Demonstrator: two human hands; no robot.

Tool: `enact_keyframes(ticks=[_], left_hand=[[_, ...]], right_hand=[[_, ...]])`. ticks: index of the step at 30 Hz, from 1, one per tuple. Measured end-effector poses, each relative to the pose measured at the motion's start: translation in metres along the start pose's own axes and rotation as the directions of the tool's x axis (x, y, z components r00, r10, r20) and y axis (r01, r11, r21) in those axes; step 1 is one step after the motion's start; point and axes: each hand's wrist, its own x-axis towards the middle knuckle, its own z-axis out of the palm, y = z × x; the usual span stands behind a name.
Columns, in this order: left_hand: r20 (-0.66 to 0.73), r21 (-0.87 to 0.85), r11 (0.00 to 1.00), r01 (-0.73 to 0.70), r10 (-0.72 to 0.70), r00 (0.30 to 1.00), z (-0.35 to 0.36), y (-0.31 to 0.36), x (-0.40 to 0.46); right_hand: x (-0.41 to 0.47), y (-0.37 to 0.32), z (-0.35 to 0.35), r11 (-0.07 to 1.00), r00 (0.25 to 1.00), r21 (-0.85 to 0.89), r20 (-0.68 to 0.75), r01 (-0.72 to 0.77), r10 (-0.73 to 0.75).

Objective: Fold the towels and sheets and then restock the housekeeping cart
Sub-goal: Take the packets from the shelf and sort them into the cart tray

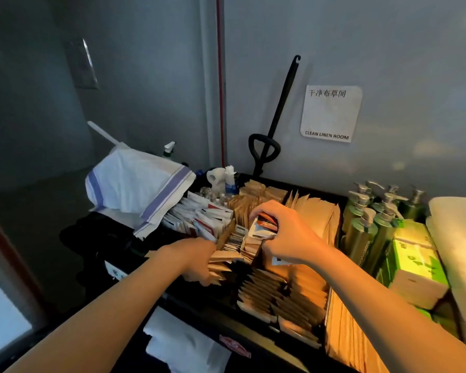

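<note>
Here, much is hard to read: the room is dim, the cart's (256, 343) lower front is cut off by the frame edge, and the print on most packets is too small to make out. The left hand's (197, 258) fingers are buried among brown paper packets (221, 258) at the near left of the cart's top tray, so I cannot tell whether they grip anything. The tray runs lengthwise from left to right along the wall, split into compartments packed with upright sachets (199, 216) and brown envelopes (315, 219), their rows running from near to far. The right hand (285, 232) is curled over a small white packet with a red and blue print (261, 227), pinching it above a narrow box of sachets in the middle of the tray. A white cloth with blue stripes (137, 184) lies crumpled over the cart's far left corner. At the right stand green pump bottles (366, 224), then green tissue packs (414, 262), then a pale folded towel (457, 251), partly cut off. A wall sign (331, 114) reads "CLEAN LINEN ROOM".
</note>
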Motion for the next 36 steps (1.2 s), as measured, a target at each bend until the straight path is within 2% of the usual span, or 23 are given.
enact_keyframes(ticks=[4, 8, 13, 19, 23, 26, 31, 34, 36], left_hand=[[0.092, 0.101, 0.989, -0.105, 0.095, 0.991, 0.007, -0.005, 0.029], [0.102, 0.123, 0.975, -0.186, 0.174, 0.979, 0.011, -0.014, 0.043], [0.005, 0.149, 0.945, -0.292, 0.295, 0.955, 0.010, -0.040, 0.038], [-0.030, 0.041, 0.909, -0.415, 0.416, 0.909, 0.015, -0.070, 0.025], [-0.049, -0.006, 0.912, -0.410, 0.410, 0.911, 0.019, -0.080, 0.027], [-0.062, -0.048, 0.914, -0.402, 0.399, 0.915, 0.020, -0.087, 0.031], [-0.142, -0.170, 0.892, -0.419, 0.399, 0.906, 0.025, -0.101, 0.035], [-0.196, -0.173, 0.900, -0.401, 0.367, 0.909, 0.029, -0.110, 0.034], [-0.278, -0.234, 0.887, -0.397, 0.331, 0.902, 0.030, -0.114, 0.033]], right_hand=[[0.025, -0.005, 0.036, 0.975, 0.994, 0.194, 0.014, -0.109, 0.108], [0.039, -0.003, 0.080, 0.908, 0.976, 0.361, 0.045, -0.213, 0.212], [0.039, 0.012, 0.119, 0.859, 0.933, 0.375, 0.056, -0.350, 0.356], [0.052, 0.014, 0.141, 0.809, 0.917, 0.436, 0.134, -0.395, 0.376], [0.060, 0.014, 0.151, 0.797, 0.888, 0.398, 0.128, -0.454, 0.442], [0.063, 0.012, 0.157, 0.821, 0.880, 0.316, 0.175, -0.475, 0.441], [0.051, 0.011, 0.158, 0.927, 0.903, 0.010, 0.233, -0.374, 0.361], [0.039, 0.014, 0.153, 0.921, 0.898, -0.204, 0.230, -0.332, 0.375], [0.031, 0.015, 0.150, 0.918, 0.896, -0.234, 0.240, -0.321, 0.374]])
